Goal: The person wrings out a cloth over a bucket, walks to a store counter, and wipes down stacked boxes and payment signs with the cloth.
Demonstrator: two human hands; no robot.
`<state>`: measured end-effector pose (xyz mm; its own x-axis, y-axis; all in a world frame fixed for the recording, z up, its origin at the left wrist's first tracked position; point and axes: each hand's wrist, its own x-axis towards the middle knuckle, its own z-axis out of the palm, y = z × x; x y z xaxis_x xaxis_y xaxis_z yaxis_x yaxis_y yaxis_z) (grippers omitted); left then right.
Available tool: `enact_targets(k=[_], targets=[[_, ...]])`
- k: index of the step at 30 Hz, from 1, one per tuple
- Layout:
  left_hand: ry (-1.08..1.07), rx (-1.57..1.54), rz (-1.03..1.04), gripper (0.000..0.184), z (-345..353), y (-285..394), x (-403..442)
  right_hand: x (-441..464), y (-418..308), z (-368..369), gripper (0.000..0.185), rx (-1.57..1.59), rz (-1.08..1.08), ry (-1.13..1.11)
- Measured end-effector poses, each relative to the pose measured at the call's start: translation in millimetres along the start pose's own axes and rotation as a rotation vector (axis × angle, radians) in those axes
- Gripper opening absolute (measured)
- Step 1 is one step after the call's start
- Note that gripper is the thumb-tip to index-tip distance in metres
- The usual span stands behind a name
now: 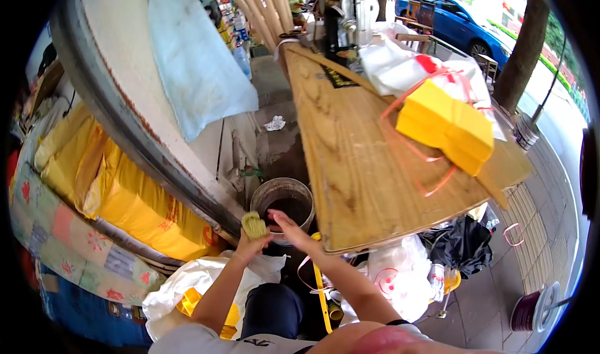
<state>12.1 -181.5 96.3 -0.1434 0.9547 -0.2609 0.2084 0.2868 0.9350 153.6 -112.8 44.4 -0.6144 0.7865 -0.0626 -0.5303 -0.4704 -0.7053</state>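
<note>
The left hand (250,246), raised left of the desk (350,179), has fingers curled round a yellowish bundle (254,225); the right hand (289,230) stretches near the bucket (278,189), fingers extended, apparently empty.

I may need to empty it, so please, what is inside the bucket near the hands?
Inside the bucket something dark shows, possibly liquid; its bottom cannot be made out. The right hand covers part of the opening.

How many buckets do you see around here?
3: a grey bucket just beyond the right hand, a small bucket near the tree trunk, and a purple bucket at the lower right. Others may be hidden under the table.
</note>
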Motion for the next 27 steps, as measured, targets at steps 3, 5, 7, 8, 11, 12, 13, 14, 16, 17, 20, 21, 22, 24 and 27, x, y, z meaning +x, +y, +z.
enact_targets(k=[3, 5, 7, 8, 11, 12, 13, 14, 16, 17, 20, 21, 22, 24, 27], targets=[[-0.200, 0.396, -0.149, 0.074, 7.4, 36.4, -50.0, -54.2, -44.3, 39.6, 0.050, -0.240, 0.096, 0.096], [-0.551, 0.261, -0.323, 0.072, 11.5, 105.9, -82.4, -106.7, -51.6, 80.3, 0.045, -0.328, 0.048, 0.128], [-0.583, 0.250, -0.439, 0.070, 31.3, 92.2, -114.2, -168.0, -65.5, 102.0, 0.036, 0.223, 0.214, 0.252], [-0.523, 0.310, -0.413, 0.073, 34.0, 131.8, -128.8, -173.6, -70.3, 102.6, 0.032, 0.189, 0.224, 0.249], [-0.598, 0.375, -0.478, 0.078, 31.8, 184.8, -192.5, -248.9, -110.8, 154.7, 0.028, 0.263, 0.283, 0.403], [-0.652, 0.428, -0.427, 0.080, 33.4, 190.6, -204.8, -263.8, -118.7, 162.5, 0.028, 0.242, 0.364, 0.479], [-0.710, 0.478, -0.377, 0.082, 34.6, 200.2, -217.9, -280.5, -127.3, 174.6, 0.027, 0.223, 0.448, 0.560], [-0.748, 0.477, -0.420, 0.086, 32.4, 227.1, -231.9, -296.5, -134.8, 189.6, 0.027, 0.219, 0.420, 0.574], [-0.809, 0.422, -0.421, 0.086, 29.8, 244.7, -257.0, -329.3, -156.5, 222.4, 0.027, 0.207, 0.428, 0.675], [-0.854, 0.367, -0.425, 0.087, 27.7, 252.5, -273.3, -345.9, -172.4, 252.4, 0.028, 0.212, 0.437, 0.749], [-0.913, 0.416, -0.292, 0.056, 41.9, 305.3, -274.1, -360.0, -209.3, 260.7, 0.032, -0.019, 0.295, 0.781], [-0.909, 0.480, -0.298, 0.051, 41.8, 336.9, -303.5, -386.6, -225.2, 290.2, 0.034, -0.193, 0.226, 0.765], [-0.906, 0.518, -0.202, 0.047, 47.2, 341.8, -305.2, -393.5, -240.4, 295.5, 0.036, -0.122, 0.222, 0.811], [-0.870, 0.521, 0.083, 0.042, 65.4, 350.6, -297.3, -404.7, -270.9, 293.1, 0.040, -0.078, 0.149, 0.906], [-0.829, 0.474, 0.330, 0.034, 87.6, 389.3, -305.2, -429.9, -311.4, 319.5, 0.041, 0.016, -0.002, 0.982]])
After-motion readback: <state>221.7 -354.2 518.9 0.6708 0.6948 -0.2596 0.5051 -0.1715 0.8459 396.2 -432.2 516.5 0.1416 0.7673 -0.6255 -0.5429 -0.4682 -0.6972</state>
